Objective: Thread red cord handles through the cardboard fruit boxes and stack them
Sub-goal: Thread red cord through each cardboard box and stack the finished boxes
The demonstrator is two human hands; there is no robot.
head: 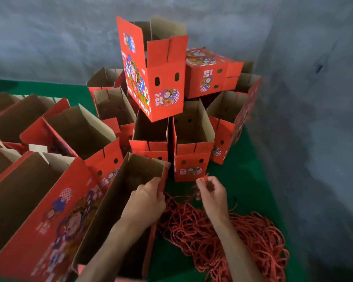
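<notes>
A good many boxes already stand finished in the stack (171, 110) against the grey wall (49, 37), open-topped ones below and two printed ones perched on top, while a row of unthreaded boxes (39, 139) waits at the left on the green cloth (251, 180). So the job looks somewhere in its middle, with plenty left to do.

The person works on the nearest box (118, 210), which lies just in front of them with its plain brown inside showing. The left hand (145, 202) grips the box's red end panel at its edge, thumb inside and fingers curled round it. The right hand (212, 192) pinches one red cord (202, 179) by its end, held up just beside that panel; whether the tip has entered a hole I cannot tell, as the view blurs there.

Under the right wrist lies the cord pile (232, 237), a loose tangle of twisted, ropy strands. The cardboard is stiff and corrugated, glossy red outside with cartoon printing, and has oval punched holes in the end faces.
</notes>
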